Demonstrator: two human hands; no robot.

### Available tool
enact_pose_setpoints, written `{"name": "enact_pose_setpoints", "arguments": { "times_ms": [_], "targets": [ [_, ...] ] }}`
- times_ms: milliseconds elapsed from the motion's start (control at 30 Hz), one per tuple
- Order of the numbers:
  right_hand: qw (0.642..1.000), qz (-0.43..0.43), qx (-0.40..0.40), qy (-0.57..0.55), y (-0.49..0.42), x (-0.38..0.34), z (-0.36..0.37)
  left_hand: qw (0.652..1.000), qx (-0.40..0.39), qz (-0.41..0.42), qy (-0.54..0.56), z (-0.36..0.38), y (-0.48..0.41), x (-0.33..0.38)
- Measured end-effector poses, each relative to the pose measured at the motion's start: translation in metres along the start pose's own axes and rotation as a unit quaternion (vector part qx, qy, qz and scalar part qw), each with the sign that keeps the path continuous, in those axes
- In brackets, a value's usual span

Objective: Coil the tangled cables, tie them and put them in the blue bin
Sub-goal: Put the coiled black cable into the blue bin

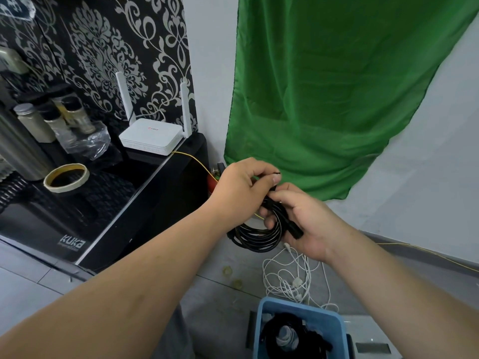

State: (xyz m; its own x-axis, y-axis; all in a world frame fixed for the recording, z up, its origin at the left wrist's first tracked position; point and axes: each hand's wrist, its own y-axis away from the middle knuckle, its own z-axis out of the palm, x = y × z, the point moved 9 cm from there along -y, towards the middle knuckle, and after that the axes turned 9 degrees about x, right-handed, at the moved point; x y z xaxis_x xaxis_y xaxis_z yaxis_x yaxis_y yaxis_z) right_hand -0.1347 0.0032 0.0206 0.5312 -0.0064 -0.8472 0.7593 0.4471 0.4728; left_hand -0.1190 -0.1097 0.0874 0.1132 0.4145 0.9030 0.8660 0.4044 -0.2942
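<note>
at the far left a black glass-topped cabinet (108, 229) is running its long edge diagonally toward the wall, bearing a tape roll (66, 178), some jars (33, 120) and a white router (151, 137) at its back corner. a thin yellow wire (193, 158) is leaving the router and dropping past the cabinet's edge behind the hands. just beyond that edge the left hand (241, 185) is hovering in the air, its fingers curled and pinching a thin black strand at the top of the black cable coil (259, 238); whether that strand is a tie or the cable's end cannot be told. the right hand (308, 224) is gripping the coil from the right, fingers wrapped round its strands and plug, the loops hanging below. a green cloth (324, 99) is hanging on the wall behind. a strip of grey floor (212, 307) is showing between the cabinet and the blue bin (339, 330). tangled white cables (290, 275) are lying on the floor just beside the bin's far rim, and the bin is holding black cables (274, 332), standing near the right forearm.
</note>
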Motion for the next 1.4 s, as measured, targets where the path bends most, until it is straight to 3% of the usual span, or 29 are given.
{"name": "enact_pose_setpoints", "arguments": {
  "times_ms": [200, 367, 633, 900, 1400],
  "targets": [
    [0.998, -0.043, 0.04, 0.024, -0.001, -0.013, -0.009, 0.998, -0.034, -0.017, 0.051, 0.003, 0.0, -0.001],
    [0.997, -0.047, 0.067, -0.007, -0.004, -0.015, -0.017, 0.993, -0.114, 0.0, 0.004, 0.011, 0.002, -0.003],
    [0.996, -0.069, 0.053, 0.002, 0.002, -0.018, -0.015, 0.995, -0.091, -0.028, 0.013, 0.004, 0.002, -0.008],
    [0.996, -0.061, 0.071, -0.002, 0.005, -0.021, -0.016, 0.996, -0.084, 0.004, 0.018, 0.006, 0.004, 0.0],
    [0.984, -0.075, 0.141, 0.076, 0.0, -0.024, -0.036, 0.977, -0.116, 0.123, -0.133, 0.021, 0.009, 0.01]
  ]
}}
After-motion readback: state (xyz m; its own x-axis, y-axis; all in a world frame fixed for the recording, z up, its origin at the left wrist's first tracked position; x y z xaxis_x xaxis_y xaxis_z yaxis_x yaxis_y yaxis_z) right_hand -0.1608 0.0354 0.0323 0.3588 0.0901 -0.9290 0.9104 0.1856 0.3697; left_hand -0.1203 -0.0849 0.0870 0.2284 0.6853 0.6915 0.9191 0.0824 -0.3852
